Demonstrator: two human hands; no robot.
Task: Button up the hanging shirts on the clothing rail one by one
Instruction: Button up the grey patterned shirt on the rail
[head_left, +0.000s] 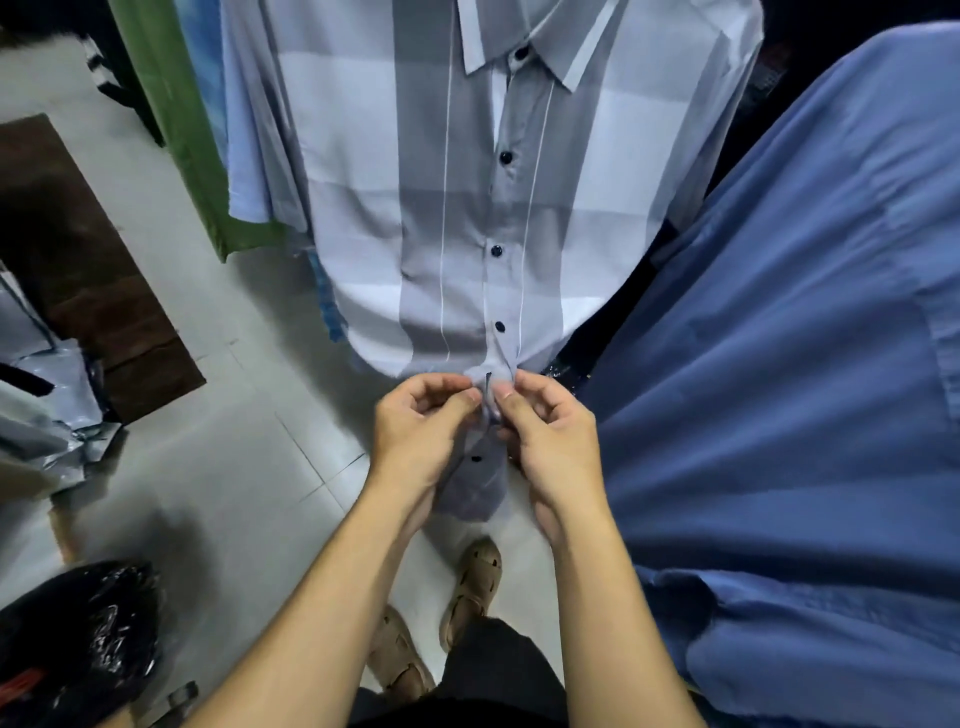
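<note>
The grey checked shirt hung straight ahead of me at twelve o'clock, its front facing me and its hem gathered down toward my hands. My left hand and right hand met at the centre of the view, both with fingers curled, each pinching an edge of the shirt's placket low down. A dark button showed edge-on between my thumbs, and I could not tell whether it was through its hole. Four dark buttons above it, from the collar down, sat closed along the placket. One lower button lay on the loose tail of cloth hanging between my wrists. A blue shirt filled the side at three o'clock, just beside the grey one. At eleven o'clock hung a pale blue shirt and a green garment. My sandals stood at six o'clock on the pale tiled floor, and a black plastic bag lay at eight o'clock.
</note>
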